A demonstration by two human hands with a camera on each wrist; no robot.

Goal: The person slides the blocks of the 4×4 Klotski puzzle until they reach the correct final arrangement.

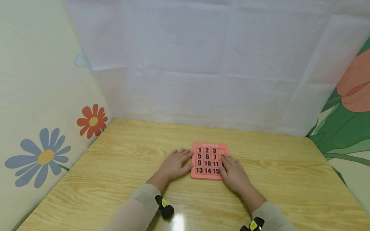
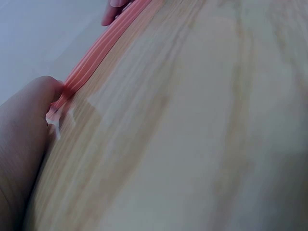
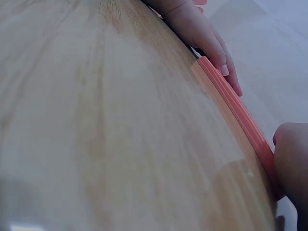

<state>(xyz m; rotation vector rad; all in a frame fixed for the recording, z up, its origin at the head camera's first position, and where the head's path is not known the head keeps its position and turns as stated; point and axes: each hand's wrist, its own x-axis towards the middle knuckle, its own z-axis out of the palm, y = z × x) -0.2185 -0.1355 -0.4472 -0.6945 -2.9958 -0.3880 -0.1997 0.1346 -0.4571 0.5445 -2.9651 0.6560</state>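
A pink sliding number puzzle (image 1: 202, 176) lies flat on the wooden table. Its visible tiles carry black numbers in rows: 1 2 3, 5 6 7, 9 10 11 and 13 14 15. The slot (image 1: 221, 150) at the top right holds no tile. Along the puzzle's left edge rests my left hand (image 1: 175, 165), fingers extended, its thumb against the side of the frame. My right hand (image 1: 235, 175) lies over the right column with its fingertips on it, hiding most of the tiles there. Both wrist views show the puzzle's ridged pink side (image 2: 103, 50) (image 3: 236, 103).
The table (image 1: 115, 150) has a wood-grain top. Behind it hangs a creased white sheet (image 1: 185, 64). Panels with painted flowers (image 1: 45, 157) stand along the left and right sides. A black wrist device (image 1: 165, 208) is strapped at the left sleeve, another at the right.
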